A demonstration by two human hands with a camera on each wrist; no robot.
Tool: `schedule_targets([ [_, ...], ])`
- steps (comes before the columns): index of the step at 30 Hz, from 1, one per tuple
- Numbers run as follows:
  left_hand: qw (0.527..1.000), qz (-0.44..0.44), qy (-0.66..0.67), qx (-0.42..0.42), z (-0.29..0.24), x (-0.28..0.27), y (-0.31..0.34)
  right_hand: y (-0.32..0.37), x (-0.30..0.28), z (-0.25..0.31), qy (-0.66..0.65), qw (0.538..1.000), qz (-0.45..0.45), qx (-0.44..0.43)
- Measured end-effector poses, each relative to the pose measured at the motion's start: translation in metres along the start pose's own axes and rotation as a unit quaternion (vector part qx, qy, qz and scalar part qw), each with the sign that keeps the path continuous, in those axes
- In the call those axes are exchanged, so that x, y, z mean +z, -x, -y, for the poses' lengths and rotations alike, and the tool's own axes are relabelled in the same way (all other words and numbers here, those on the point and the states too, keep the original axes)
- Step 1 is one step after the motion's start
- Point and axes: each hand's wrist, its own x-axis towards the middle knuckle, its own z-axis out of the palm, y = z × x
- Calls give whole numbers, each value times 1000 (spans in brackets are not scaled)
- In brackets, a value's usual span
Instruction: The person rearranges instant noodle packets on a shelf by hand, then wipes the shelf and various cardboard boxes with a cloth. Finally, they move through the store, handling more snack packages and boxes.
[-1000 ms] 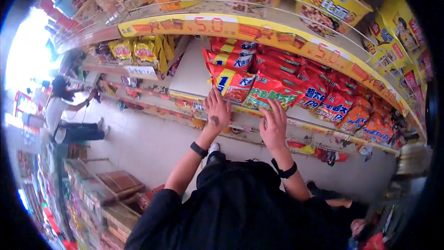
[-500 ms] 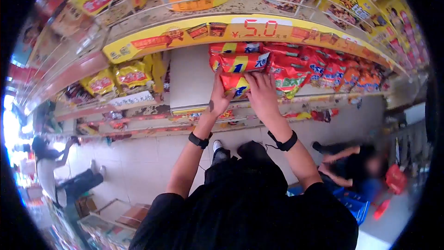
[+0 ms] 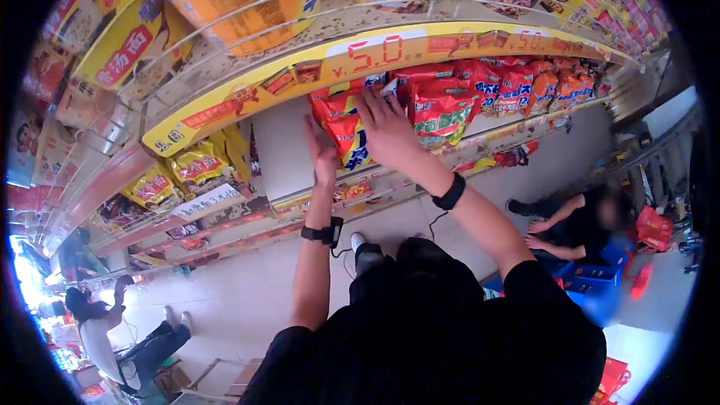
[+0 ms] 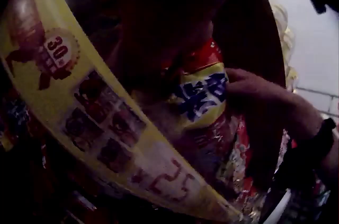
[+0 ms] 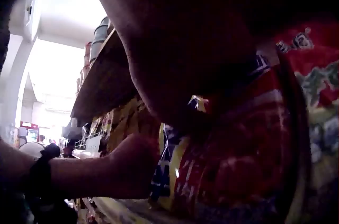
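A red instant-noodle packet (image 3: 346, 129) with a yellow band and blue lettering stands at the front left of a row on the shelf. My left hand (image 3: 322, 151) lies along its left side, fingers straight and pointing up the shelf. Over its right part and top edge reaches my right hand (image 3: 388, 133), fingers extended and spread. The left wrist view shows the packet's yellow band (image 4: 201, 97) with the right hand (image 4: 254, 89) beside it. Dark in the right wrist view, the packet (image 5: 228, 160) has my left hand (image 5: 130, 166) at its edge.
A red bag with green lettering (image 3: 442, 116) stands right of the packet, then orange bags (image 3: 574, 86). A yellow price strip (image 3: 375, 52) curves overhead, under noodle tubs (image 3: 247, 0). Yellow bags (image 3: 199, 165) sit left. One person (image 3: 577, 225) is low at right, another (image 3: 112, 337) at left.
Both hands came to the front packet from below it. Since then the left hand has straightened along its side and the right has reached farther over its top. The head view has shifted.
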Motion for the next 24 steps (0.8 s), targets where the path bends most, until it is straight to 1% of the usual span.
schedule_targets([
  [1, 997, 52, 56, -15, -2, 1, -7, -3, 4, 4, 17, 999, -11, 24],
  [2, 995, 58, 62, -58, -4, 0, -7, -1, 6, 6, 13, 999, -37, 23],
  [3, 991, 62, 68, -100, -9, -1, -8, -2, 8, 4, 9, 999, -44, 26],
  [5, 991, 110, 61, -37, -17, 2, -6, -1, 9, -2, -42, 996, -71, 17],
  [6, 993, 111, 24, -37, -7, -3, -8, 0, 15, -5, -45, 995, -90, 9],
  [7, 994, 107, 19, -34, -6, -3, -9, 1, 14, -6, -49, 994, -93, 5],
  [9, 988, 119, 81, -61, -9, 2, -10, 4, 14, -8, -85, 990, -110, 18],
  [10, 984, 130, 81, -90, -15, 5, -8, 6, 15, -9, -87, 989, -123, 14],
  [13, 987, 117, 47, -94, -27, 10, -7, 7, 14, -13, -117, 984, -136, -4],
  [14, 989, 114, 59, -77, -28, 13, -7, 6, 14, -13, -132, 982, -139, -2],
  [17, 995, 68, 42, -52, -28, 19, -7, 5, 25, -18, -166, 973, -160, -14],
  [18, 997, 64, 14, -30, -22, 15, -8, 6, 26, -19, -167, 970, -178, -16],
  [19, 998, 59, -14, -9, -16, 11, -9, 6, 27, -21, -182, 968, -171, -32],
  [21, 998, 47, -28, 35, 0, 1, -10, 6, 32, -19, -163, 971, -177, -9],
  [23, 994, 11, -60, 86, -5, 4, -3, 9, 27, -18, -185, 968, -169, -13],
  [24, 995, 4, -45, 84, -7, 7, 1, 7, 26, -20, -189, 967, -169, -11],
])
